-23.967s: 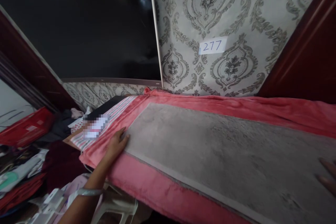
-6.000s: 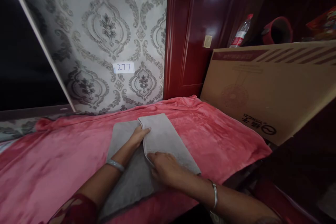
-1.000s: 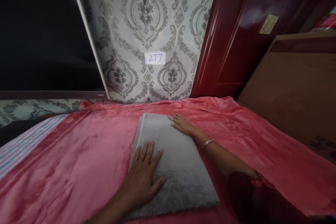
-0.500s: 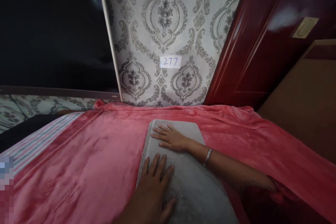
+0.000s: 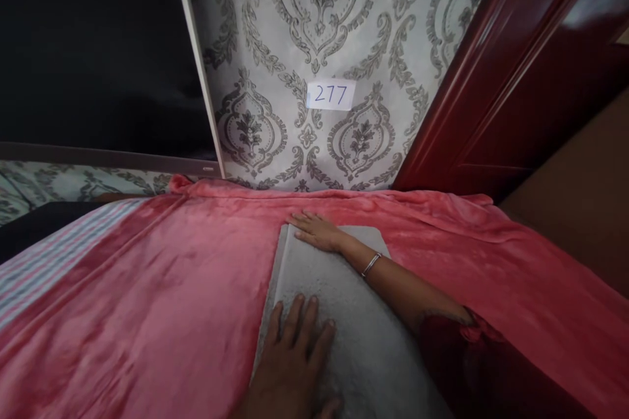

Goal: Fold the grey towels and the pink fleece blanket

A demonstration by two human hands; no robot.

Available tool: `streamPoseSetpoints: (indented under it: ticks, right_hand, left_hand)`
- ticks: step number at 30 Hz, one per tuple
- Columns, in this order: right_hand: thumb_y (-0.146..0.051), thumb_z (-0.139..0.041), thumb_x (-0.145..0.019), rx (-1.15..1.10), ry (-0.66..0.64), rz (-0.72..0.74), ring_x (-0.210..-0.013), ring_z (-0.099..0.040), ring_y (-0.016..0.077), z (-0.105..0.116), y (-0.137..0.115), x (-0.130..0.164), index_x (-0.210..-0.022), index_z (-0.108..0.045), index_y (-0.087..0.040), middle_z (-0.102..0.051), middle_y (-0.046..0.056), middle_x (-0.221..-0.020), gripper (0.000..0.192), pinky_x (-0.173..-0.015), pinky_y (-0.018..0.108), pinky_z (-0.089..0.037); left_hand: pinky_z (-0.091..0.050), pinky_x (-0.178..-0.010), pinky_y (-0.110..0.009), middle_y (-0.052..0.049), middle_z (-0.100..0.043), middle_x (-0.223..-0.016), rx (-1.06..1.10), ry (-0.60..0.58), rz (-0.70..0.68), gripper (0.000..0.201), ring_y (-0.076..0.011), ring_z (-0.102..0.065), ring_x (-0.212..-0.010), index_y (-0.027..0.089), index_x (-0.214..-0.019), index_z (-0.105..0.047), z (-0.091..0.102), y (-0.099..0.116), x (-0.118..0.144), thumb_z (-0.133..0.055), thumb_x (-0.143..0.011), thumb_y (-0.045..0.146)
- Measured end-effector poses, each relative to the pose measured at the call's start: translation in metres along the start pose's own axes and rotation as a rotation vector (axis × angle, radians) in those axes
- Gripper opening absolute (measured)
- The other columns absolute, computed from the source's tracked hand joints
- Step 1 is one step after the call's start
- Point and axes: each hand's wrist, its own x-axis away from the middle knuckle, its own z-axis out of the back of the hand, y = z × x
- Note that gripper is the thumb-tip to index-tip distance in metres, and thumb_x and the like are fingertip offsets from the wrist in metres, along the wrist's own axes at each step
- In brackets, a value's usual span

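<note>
Head camera shows a folded, soft grey rectangular cloth (image 5: pixel 366 327) lying on a pinkish-red plush blanket (image 5: pixel 171 288). Bare left hand (image 5: pixel 295 357), fingers spread, lies palm down over its left part; bare right hand (image 5: pixel 319 234), flat with fingers extended, rests across its far left corner. Neither hand grasps anything. Beyond, a white paper label (image 5: pixel 331 94) reading 277 sticks to grey-patterned wallpaper (image 5: pixel 307 157).

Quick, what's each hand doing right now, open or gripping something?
Left hand: open, fingers spread on the folded gray cloth, holding nothing.
Right hand: open, palm down at the cloth's far edge, holding nothing.
</note>
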Motion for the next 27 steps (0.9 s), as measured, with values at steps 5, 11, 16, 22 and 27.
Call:
streamPoseSetpoints:
  ticks: [5, 11, 16, 22, 27]
  right_hand:
    - [-0.055, -0.025, -0.106, -0.031, 0.008, 0.0, -0.154, -0.009, 0.0274, -0.003, 0.003, 0.001, -0.161, -0.02, -0.03, -0.014, 0.001, -0.168, 0.061, -0.123, 0.054, -0.009]
    - [-0.049, -0.03, -0.106, 0.048, 0.07, -0.091, -0.154, -0.011, 0.0284, 0.011, -0.012, 0.007, -0.16, -0.025, -0.025, -0.018, 0.007, -0.167, 0.06, -0.123, 0.055, -0.01]
    - [-0.052, -0.031, -0.105, 0.084, 0.225, -0.134, -0.154, -0.006, 0.03, 0.022, -0.044, 0.078, -0.161, -0.022, -0.029, -0.014, 0.008, -0.168, 0.061, -0.122, 0.059, -0.013]
    - [-0.059, -0.034, -0.103, 0.086, 0.093, -0.132, -0.154, -0.004, 0.0314, -0.013, -0.053, 0.189, -0.16, -0.023, -0.033, -0.01, 0.004, -0.168, 0.063, -0.12, 0.062, -0.012]
    - [-0.054, -0.031, -0.105, 0.087, 0.132, -0.208, -0.155, -0.005, 0.0286, -0.021, -0.02, 0.191, -0.16, -0.022, -0.03, -0.011, 0.003, -0.168, 0.061, -0.122, 0.058, -0.011]
  left_hand:
    - [-0.02, -0.115, -0.076, -0.009, -0.016, -0.167, -0.03, 0.019, 0.025, 0.097, -0.0475, -0.021, -0.15, 0.039, -0.156, -0.03, 0.016, 0.007, 0.002, -0.075, -0.072, 0.054]
    - [-0.024, -0.116, -0.072, -0.008, -0.022, -0.166, -0.055, 0.067, 0.031, 0.076, -0.0409, -0.023, -0.151, 0.037, -0.156, -0.033, 0.041, 0.02, 0.006, -0.061, -0.086, 0.051]
    - [-0.026, -0.117, -0.069, -0.011, -0.029, -0.164, -0.072, 0.112, 0.02, 0.073, -0.04, -0.027, -0.15, 0.033, -0.153, -0.04, 0.041, 0.019, 0.003, -0.063, -0.085, 0.05]
    - [-0.026, -0.115, -0.069, -0.015, -0.026, -0.165, -0.105, 0.162, 0.008, 0.071, -0.0422, -0.022, -0.151, 0.032, -0.151, -0.042, 0.038, 0.018, -0.002, -0.062, -0.085, 0.05]
    - [-0.026, -0.115, -0.068, -0.016, -0.03, -0.163, -0.133, 0.141, 0.01, 0.067, -0.0428, -0.028, -0.149, 0.029, -0.148, -0.047, 0.043, 0.02, -0.005, -0.06, -0.087, 0.051]
